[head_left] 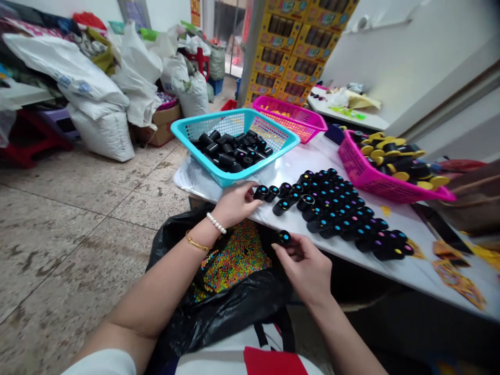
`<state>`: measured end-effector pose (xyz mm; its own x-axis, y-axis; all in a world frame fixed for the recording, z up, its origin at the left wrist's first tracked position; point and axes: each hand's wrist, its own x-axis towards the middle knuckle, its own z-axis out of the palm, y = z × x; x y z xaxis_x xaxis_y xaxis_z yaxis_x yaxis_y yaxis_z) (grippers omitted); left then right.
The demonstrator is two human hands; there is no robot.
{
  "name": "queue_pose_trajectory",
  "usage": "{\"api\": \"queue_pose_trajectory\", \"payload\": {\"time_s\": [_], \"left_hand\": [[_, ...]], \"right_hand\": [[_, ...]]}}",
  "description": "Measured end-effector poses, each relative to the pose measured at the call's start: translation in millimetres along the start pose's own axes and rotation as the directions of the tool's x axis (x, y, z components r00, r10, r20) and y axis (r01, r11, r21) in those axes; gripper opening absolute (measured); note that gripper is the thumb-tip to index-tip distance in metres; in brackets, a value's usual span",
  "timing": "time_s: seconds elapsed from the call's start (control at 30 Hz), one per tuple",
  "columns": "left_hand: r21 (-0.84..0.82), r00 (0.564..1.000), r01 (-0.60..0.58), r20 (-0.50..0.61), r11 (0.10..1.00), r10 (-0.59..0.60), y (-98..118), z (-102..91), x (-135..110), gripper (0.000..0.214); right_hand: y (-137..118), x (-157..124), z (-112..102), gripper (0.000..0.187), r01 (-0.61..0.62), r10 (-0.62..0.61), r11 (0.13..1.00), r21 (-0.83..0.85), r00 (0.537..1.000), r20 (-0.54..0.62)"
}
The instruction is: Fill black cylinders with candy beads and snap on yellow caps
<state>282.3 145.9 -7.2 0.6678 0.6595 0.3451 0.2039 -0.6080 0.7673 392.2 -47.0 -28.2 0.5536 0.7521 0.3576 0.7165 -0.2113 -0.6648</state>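
Fingers of the right hand (289, 251) pinch a small black cylinder with a blue-dot end (284, 237), just off the edge of the tabletop (410, 276). Fingers of the left hand (247, 200) rest, unclenched, against another cylinder (261, 192) at the near end of the packed black cylinders (336, 211). Below the fingers, an open black plastic bag (172, 250) holds multicoloured beads (234, 258) (tiny, heaped). Beyond the fingers sits a turquoise basket (269, 155) of more cylinders; further right, a pink basket (390, 182).

Layout: rows of cylinders (332, 208) on desk (422, 276), basket (234, 179) behind them, second basket (375, 177) right, bead bag (219, 317) in front, sacks (97, 130) upper left on floor (58, 260).
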Motion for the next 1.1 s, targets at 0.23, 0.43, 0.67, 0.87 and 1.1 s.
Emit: {"api": "queue_pose_trajectory", "payload": {"time_s": [0.23,0.43,0.67,0.87,1.1], "left_hand": [[0.012,0.998,0.033,0.044,0.999,-0.033,4.3,-4.3,-0.9,0.046],[0.158,0.994,0.000,0.104,0.988,-0.016,12.2,-1.8,3.9,0.052],[0.408,0.992,-0.064,0.127,0.911,0.013,25.8,10.5,22.0,0.041],[0.437,0.987,-0.071,0.163,0.897,-0.002,29.3,14.3,41.5,0.030],[0.441,0.997,0.022,0.063,0.897,-0.055,28.1,16.4,26.7,0.047]], "right_hand": [[5.5,27.7,-6.9,0.023,-0.017,-0.052,0.937,-0.349,0.981,-0.185],[5.5,38.7,0.6,0.028,-0.057,-0.040,0.835,-0.547,0.986,-0.164],[3.3,38.4,-6.5,0.020,-0.059,0.009,0.886,-0.460,0.994,-0.109],[-4.4,46.8,-15.8,0.018,-0.034,0.023,0.857,-0.514,0.999,-0.028],[-1.1,36.5,-19.6,0.020,0.003,-0.034,0.881,-0.473,0.998,-0.057]]}}
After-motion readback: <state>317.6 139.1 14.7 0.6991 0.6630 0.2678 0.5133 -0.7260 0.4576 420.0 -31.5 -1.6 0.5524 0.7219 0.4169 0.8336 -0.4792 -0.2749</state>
